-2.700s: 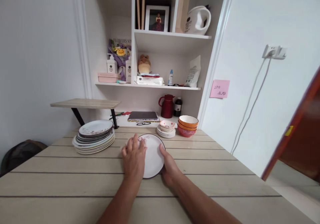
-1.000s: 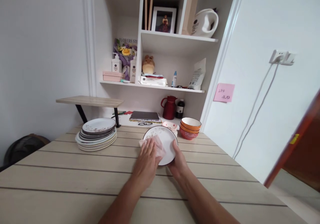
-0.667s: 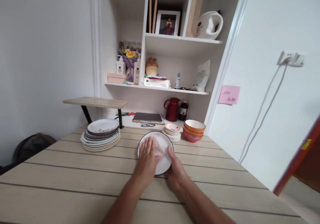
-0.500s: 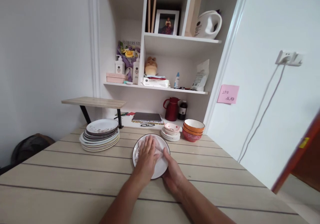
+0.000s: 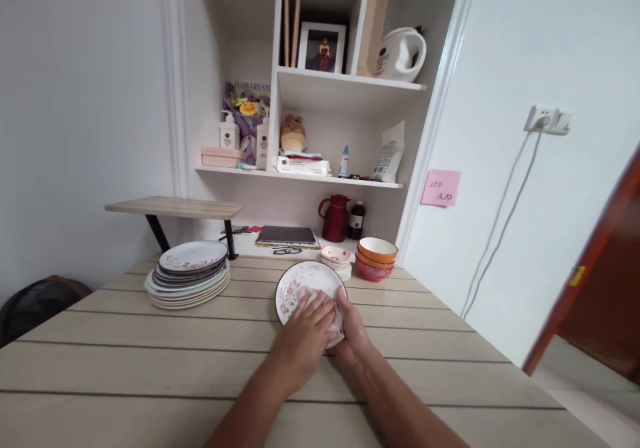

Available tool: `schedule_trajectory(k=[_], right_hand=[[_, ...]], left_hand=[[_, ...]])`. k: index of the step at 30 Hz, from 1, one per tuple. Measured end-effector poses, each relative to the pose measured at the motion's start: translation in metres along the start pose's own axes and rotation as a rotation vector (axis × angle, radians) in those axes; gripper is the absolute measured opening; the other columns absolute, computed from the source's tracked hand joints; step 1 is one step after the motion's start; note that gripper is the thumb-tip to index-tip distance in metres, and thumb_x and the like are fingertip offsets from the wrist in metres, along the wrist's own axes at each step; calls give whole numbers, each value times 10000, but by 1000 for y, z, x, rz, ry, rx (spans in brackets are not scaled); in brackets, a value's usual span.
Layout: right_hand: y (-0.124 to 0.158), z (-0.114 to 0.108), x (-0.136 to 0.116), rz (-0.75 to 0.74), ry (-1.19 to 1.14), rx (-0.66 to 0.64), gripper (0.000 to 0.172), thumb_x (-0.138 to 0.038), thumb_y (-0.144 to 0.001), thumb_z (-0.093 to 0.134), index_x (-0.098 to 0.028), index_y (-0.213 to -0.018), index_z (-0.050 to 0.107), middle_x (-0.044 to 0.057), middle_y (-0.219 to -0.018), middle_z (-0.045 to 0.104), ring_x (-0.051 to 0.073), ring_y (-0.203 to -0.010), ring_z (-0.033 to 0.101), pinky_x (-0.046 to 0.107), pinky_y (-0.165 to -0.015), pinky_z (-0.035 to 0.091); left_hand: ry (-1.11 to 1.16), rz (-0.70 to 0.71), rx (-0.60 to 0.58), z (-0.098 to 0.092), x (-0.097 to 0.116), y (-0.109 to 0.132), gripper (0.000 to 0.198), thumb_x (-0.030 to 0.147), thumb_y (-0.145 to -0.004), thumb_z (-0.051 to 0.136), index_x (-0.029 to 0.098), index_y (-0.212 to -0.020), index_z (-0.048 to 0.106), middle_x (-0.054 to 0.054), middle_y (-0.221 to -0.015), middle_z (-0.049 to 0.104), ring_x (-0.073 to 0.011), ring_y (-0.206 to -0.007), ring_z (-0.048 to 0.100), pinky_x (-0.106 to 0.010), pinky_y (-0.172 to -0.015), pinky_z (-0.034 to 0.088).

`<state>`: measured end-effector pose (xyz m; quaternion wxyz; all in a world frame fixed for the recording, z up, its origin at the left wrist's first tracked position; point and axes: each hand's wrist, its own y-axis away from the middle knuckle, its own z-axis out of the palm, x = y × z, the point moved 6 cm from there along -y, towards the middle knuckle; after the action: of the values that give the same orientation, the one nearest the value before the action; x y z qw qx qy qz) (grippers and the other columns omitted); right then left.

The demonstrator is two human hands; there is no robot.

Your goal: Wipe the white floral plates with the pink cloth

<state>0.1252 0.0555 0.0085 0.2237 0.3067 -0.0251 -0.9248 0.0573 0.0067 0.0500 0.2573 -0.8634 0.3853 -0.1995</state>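
Note:
A white plate with a dark rim and a floral pattern is held tilted above the wooden table. My right hand grips its right edge, thumb on the upper face and the other fingers hidden beneath. On the plate's lower part, my left hand presses a pale pinkish cloth under its fingers, and part of the cloth bunches out beside the thumb.
A stack of plates stands at the left by a small wooden riser. Behind the held plate are a small pink bowl on saucers and stacked orange and red bowls. A red jug and a laptop sit farther back.
My left hand has slid the cloth from the plate's upper middle down to its lower right, uncovering the floral pattern. The plate tilts more towards me. The camera view has shifted slightly.

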Motion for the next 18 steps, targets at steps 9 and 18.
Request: schedule_trajectory(k=[9, 18], right_hand=[[-1, -1, 3, -95, 80, 32, 570, -533, -862, 560, -126, -1259, 594, 134, -1151, 713, 272, -1086, 661, 410, -956, 492], [9, -1, 14, -66, 224, 225, 584, -548, -833, 595, -131, -1241, 606, 138, -1027, 752, 283, -1012, 687, 422, -898, 523]], left_hand=[[-162, -186, 99, -21, -28, 7, 410, 318, -980, 400, 223, -1363, 514, -58, -1475, 477, -223, -1418, 343, -510, -1204, 135], [-156, -424, 169, -33, -58, 21, 484, 271, -965, 389, 296, -1448, 402, -49, -1522, 411, -256, -1448, 269, -574, -1175, 94]])
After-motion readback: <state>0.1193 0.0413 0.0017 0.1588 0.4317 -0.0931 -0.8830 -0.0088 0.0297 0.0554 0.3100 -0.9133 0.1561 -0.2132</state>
